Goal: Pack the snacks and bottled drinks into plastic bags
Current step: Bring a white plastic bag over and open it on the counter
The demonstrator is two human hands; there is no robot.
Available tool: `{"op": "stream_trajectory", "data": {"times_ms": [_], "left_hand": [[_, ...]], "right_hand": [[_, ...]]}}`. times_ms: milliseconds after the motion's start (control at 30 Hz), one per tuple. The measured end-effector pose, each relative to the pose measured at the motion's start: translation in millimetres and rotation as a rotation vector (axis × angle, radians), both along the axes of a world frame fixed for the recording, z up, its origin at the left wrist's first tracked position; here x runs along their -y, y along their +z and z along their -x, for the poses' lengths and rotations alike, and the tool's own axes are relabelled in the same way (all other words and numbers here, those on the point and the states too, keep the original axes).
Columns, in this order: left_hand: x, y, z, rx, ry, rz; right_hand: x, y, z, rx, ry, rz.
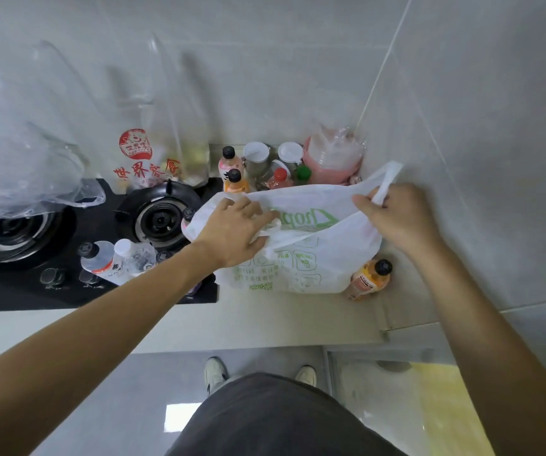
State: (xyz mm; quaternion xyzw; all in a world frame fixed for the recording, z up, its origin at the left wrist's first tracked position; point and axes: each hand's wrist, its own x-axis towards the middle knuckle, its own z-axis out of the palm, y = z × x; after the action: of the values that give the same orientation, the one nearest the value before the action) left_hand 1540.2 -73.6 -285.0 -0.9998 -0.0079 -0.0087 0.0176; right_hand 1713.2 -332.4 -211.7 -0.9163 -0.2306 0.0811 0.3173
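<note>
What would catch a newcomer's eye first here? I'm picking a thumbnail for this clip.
First, the white plastic bag with green print at centre on the counter, the right hand pinching its handle and the left hand resting on its other side. Next, the cluster of bottles against the wall behind it, and the orange bottle lying by the bag's right edge.

The white plastic bag with green print (pixel 298 251) sits on the pale countertop (pixel 265 320), right of the black gas stove (pixel 67 258), with an orange black-capped drink bottle (pixel 368 279) touching the bag's right side, a cluster of capped bottles (pixel 258 169) behind the bag, and both hands (pixel 235 232) on the bag.
</note>
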Motion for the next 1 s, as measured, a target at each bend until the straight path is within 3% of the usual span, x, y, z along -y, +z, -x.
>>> {"op": "stream_trajectory", "data": {"times_ms": [133,267,400,533,867,1000], "left_hand": [[1.3,-12.6,-0.9,0.024,-0.017,-0.021],[3.8,-16.9,-2.6,0.030,0.002,-0.008],[2.4,-21.3,-3.3,0.018,0.015,-0.005],[3.3,-24.3,-1.8,-0.005,0.044,-0.008],[21.1,-51.6,19.5,-0.204,0.168,-0.097],[28.7,-80.0,32.3,-0.174,0.081,-0.020]], "right_hand": [[3.5,-4.2,4.7,0.309,-0.218,0.127],[-15.0,-25.5,18.5,0.536,-0.144,0.108],[-30.8,-50.8,22.2,0.518,0.205,0.047],[-42.4,-75.6,26.9,0.481,0.491,0.132],[-45.3,-145.1,21.4,0.533,0.669,0.423],[-41.2,-171.2,40.4,0.466,0.767,0.492]]}}
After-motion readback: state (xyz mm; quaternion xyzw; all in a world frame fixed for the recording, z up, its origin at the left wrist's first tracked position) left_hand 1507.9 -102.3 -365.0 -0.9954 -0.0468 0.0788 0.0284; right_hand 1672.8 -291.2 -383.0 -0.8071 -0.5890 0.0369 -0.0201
